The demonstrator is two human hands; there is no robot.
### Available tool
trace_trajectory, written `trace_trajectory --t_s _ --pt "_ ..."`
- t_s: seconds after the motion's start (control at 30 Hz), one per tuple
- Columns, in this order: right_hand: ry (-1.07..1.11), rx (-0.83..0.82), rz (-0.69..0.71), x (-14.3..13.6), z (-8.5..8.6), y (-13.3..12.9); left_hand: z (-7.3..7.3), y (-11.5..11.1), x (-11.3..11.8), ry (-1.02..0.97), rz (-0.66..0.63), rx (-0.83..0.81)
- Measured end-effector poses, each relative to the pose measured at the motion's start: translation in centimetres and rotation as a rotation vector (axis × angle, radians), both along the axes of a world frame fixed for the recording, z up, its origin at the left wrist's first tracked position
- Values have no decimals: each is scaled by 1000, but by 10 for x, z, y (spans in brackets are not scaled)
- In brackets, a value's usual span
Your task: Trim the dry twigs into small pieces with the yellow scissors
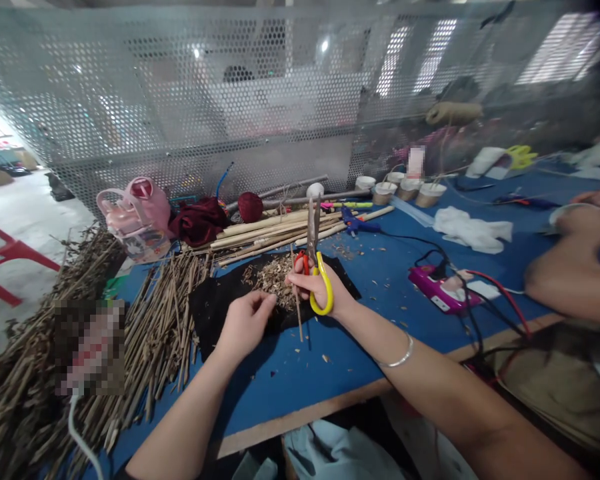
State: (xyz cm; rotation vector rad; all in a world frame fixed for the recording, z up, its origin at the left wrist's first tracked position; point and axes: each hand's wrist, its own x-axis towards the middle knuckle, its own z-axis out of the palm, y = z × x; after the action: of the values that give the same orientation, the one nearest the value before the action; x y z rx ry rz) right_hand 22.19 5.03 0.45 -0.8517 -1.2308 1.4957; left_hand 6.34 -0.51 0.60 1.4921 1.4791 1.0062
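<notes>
My right hand (317, 287) holds a pair of scissors (322, 283) with yellow and red handles, blades pointing up and away. The same hand pinches a thin brown stick (298, 307), which stands nearly upright in the picture. To its left, my left hand (247, 320) has its thumb and index finger pressed together over the black cloth (213, 307); anything between them is too small to make out. A heap of dry plant bits (275, 273) lies on the cloth, just beyond both hands.
Dry stalks (155, 327) cover the table's left side. Pale sticks (280, 228), a blue glue gun (357, 223) and small pots (384, 193) lie behind. A purple power strip (443, 288) and another person's arm (575, 267) are at right.
</notes>
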Motion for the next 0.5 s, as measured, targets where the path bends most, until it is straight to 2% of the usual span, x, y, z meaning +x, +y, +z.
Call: trace_trajectory --t_s 0.1,0.2,0.27,0.33,0.4,0.5 --pt "-81 69 51 -2 0 -5 1 -7 13 -335 -169 -272" --pt "-208 201 106 -4 1 -10 4 -12 19 -558 -223 -411" --pt "-233 258 108 -5 1 -12 5 -13 20 -589 -229 -419" --pt "-226 260 41 -5 1 -11 5 -14 21 -575 -256 -404" --pt "-184 208 -44 -5 -1 -8 3 -16 22 -561 -285 -403" --pt "-95 95 -66 -3 -3 -4 3 -18 25 -561 -280 -426"
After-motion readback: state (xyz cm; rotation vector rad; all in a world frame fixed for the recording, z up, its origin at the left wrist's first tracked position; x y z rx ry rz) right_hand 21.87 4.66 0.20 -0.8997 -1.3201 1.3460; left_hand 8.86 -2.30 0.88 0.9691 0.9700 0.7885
